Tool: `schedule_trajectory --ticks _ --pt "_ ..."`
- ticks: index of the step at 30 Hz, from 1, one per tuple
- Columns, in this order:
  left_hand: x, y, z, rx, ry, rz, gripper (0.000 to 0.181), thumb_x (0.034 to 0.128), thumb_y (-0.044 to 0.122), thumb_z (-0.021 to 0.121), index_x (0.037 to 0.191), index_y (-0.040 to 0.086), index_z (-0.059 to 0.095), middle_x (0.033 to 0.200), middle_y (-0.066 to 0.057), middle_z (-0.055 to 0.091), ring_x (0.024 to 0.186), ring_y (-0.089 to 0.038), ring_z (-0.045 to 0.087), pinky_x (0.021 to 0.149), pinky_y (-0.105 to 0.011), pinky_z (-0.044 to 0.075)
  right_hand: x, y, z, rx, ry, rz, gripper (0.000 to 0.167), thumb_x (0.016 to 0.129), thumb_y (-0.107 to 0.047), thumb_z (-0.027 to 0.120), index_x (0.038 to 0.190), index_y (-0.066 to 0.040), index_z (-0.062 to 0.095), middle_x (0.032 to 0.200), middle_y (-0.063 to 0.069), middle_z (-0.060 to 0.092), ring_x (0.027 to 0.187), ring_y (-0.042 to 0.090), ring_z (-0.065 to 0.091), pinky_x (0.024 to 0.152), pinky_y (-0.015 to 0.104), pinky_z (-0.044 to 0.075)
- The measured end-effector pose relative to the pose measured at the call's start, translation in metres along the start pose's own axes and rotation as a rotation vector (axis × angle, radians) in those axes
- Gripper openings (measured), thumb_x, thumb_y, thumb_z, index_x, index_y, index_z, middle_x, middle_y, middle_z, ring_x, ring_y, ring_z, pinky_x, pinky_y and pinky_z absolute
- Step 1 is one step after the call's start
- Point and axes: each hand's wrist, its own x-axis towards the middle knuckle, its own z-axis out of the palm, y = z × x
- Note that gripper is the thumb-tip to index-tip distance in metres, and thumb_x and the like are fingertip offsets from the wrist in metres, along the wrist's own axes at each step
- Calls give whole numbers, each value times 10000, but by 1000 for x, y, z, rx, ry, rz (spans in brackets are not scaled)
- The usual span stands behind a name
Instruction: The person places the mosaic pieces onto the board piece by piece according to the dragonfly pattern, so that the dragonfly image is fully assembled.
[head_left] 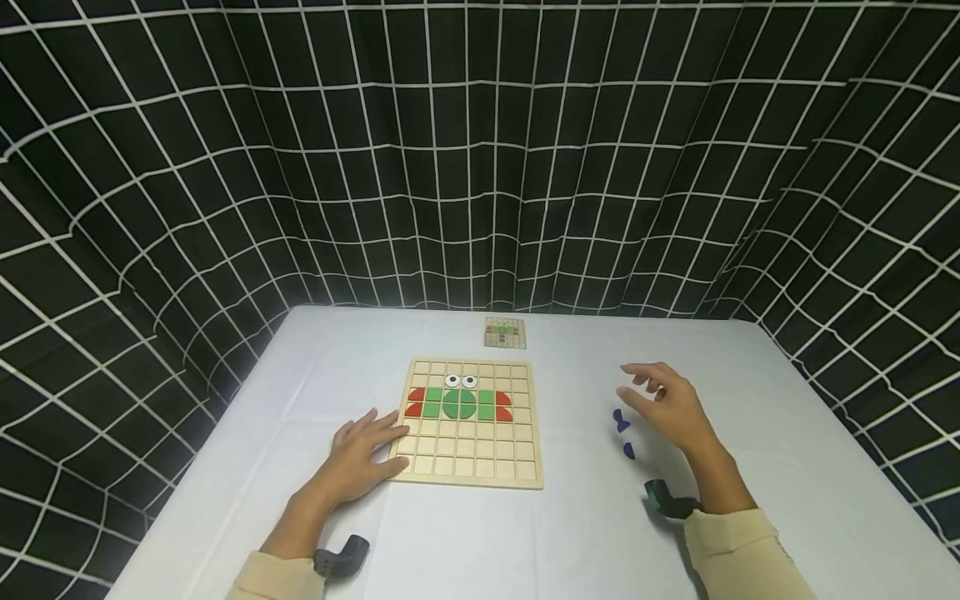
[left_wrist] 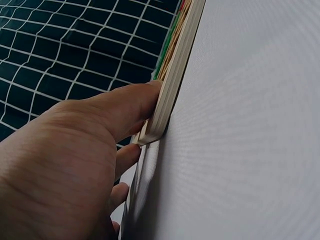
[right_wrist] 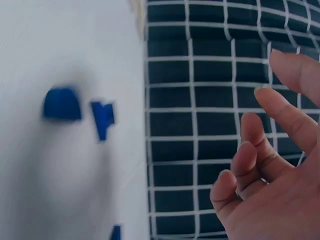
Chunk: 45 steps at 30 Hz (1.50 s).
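Observation:
A wooden grid board (head_left: 465, 470) lies flat on the table, with red and green shapes and two round eye pieces (head_left: 461, 382) set in its upper rows. My left hand (head_left: 360, 458) rests at the board's left edge, its thumb and fingers touching the rim (left_wrist: 165, 107) without curling round it. To the right of the board, my right hand (head_left: 670, 407) hovers above the table, fingers loosely bent and holding nothing. Near it lie a few small blue pieces (head_left: 628, 451); in the right wrist view one blue piece (right_wrist: 62, 104) has a rounded side.
Behind the board lies a small pattern card (head_left: 506, 332) with a similar red and green figure. A white cloth (head_left: 585, 533) covers the table. Black curtains (head_left: 480, 167) with a white grid stand behind and at both sides.

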Motion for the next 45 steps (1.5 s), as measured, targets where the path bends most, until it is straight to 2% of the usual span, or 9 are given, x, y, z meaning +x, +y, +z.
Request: schedule_trajectory --ticks 6,12,14,17,19,24,27,35,45 --pt "0 1 0 -8 5 7 520 848 375 726 1312 170 615 1481 -51 421 1425 -334 184 1125 -542 20 -4 22 1 5 -93 66 397 890 -202 719 1233 -27 624 1010 176 595 867 280 476 675 380 404" --pt "1 0 2 1 -1 9 525 848 409 718 1313 188 614 1485 -31 417 1427 -326 184 1124 -550 20 -9 38 6 24 -186 144 438 908 -242 700 1265 -10 596 1041 181 589 908 296 493 687 394 442" --pt "1 -1 2 5 -3 8 526 847 417 717 1310 189 616 1483 -34 419 1425 -332 186 1122 -556 23 -11 42 8 23 -219 166 452 916 -272 688 1275 -15 588 1081 198 591 972 352 525 749 459 482" --pt "1 -1 2 10 -2 6 524 847 422 716 1307 190 619 1478 -40 426 1423 -337 189 1120 -559 27 -13 44 12 15 -253 191 459 919 -280 680 1282 -17 582 1151 251 582 1076 449 527 849 580 471" --pt "1 0 1 14 4 7 526 845 423 716 1308 191 618 1477 -43 428 1422 -339 193 1119 -563 30 -13 45 14 -16 -254 203 451 912 -276 687 1275 -26 592 1166 257 583 1106 459 524 876 609 452" --pt "0 -1 0 5 15 17 524 843 398 725 1306 177 620 1474 -52 431 1419 -343 200 1116 -565 32 -11 44 20 -99 -250 194 422 878 -239 715 1229 -22 625 1056 189 604 968 358 567 774 515 502" --pt "-1 -1 -1 4 12 22 521 844 391 725 1305 171 620 1473 -57 431 1417 -349 201 1115 -565 33 -11 43 23 -134 -264 189 401 869 -229 718 1198 -13 641 1031 164 601 938 333 571 754 495 508" --pt "-1 0 -1 2 17 31 520 840 377 733 1301 165 621 1470 -67 435 1413 -358 210 1113 -572 36 -12 45 24 -146 -275 166 320 871 -201 715 1122 -7 675 1027 148 594 940 336 574 778 509 502" --pt "0 0 0 11 15 21 527 834 390 735 1304 181 619 1474 -62 430 1414 -351 210 1115 -570 37 -13 45 24 -155 -268 189 268 863 -211 716 1043 -15 682 1032 161 602 931 344 575 786 518 500"
